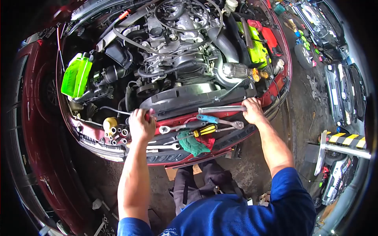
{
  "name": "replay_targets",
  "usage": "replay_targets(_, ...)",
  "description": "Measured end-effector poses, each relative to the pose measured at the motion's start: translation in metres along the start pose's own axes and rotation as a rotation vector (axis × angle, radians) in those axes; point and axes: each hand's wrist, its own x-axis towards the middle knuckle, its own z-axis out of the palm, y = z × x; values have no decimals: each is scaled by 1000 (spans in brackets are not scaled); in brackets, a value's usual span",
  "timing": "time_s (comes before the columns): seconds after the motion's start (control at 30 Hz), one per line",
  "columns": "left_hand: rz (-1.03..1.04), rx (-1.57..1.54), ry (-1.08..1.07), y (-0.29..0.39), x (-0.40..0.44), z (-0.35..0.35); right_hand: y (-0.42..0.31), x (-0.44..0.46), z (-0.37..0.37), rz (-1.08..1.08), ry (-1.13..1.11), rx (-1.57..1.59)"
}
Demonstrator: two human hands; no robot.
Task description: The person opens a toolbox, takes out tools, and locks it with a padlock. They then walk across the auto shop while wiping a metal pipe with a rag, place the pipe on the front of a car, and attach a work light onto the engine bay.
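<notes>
My left hand (pixel 142 125) is at the front edge of the engine bay with its fingers curled. A small red part shows by the thumb; what the hand closes on is hidden. On the right, my right hand (pixel 253 111) wraps the end of a long metal bar (pixel 222 109) lying along the red front panel. Between the hands lie a ratchet with a blue handle (pixel 208 118), a second ratchet (pixel 164 129), a yellow-and-black screwdriver (pixel 207 130), a wrench (pixel 169 146) and a green cloth (pixel 192 143). Several sockets (pixel 117 133) stand left of my left hand.
Ahead is the exposed engine (pixel 177 51), with a loose black belt or hose over it. Bright green parts (pixel 76 75) sit at the left, more at the right beside a red piece (pixel 269 38). A dark red car (pixel 43 129) stands close on the left.
</notes>
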Motion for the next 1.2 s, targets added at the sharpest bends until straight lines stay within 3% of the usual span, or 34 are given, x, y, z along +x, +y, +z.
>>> replay_targets(0.07,38,75,-4,-9,18,24,2,4,0,-64,10,30)
replay_targets(0.17,-133,170,-21,-5,34,52,10,8,-3,-130,-6,75)
replay_targets(0.3,-119,149,34,-19,32,67,15,19,-10,-166,-74,132)
replay_targets(0.57,-78,170,63,-26,32,72,4,24,-14,-67,-118,113)
replay_targets(0.77,-26,181,38,-22,37,67,-1,20,0,-50,71,147)
replay_targets(0.83,-116,125,-55,-16,39,62,2,16,4,1,69,139)
replay_targets(0.9,-118,90,-28,-35,25,73,3,11,4,22,51,181)
replay_targets(0.97,-53,121,25,-12,37,71,2,6,11,58,120,153)
replay_targets(1.03,3,203,-122,-21,36,71,2,2,12,21,187,149)
replay_targets(1.1,-39,46,86,18,43,63,6,-3,21,0,211,291)
replay_targets(1.17,-456,-427,281,-66,20,108,2,-9,18,32,279,310)
replay_targets(1.2,-414,-498,204,-54,22,112,-1,-11,9,115,68,254)
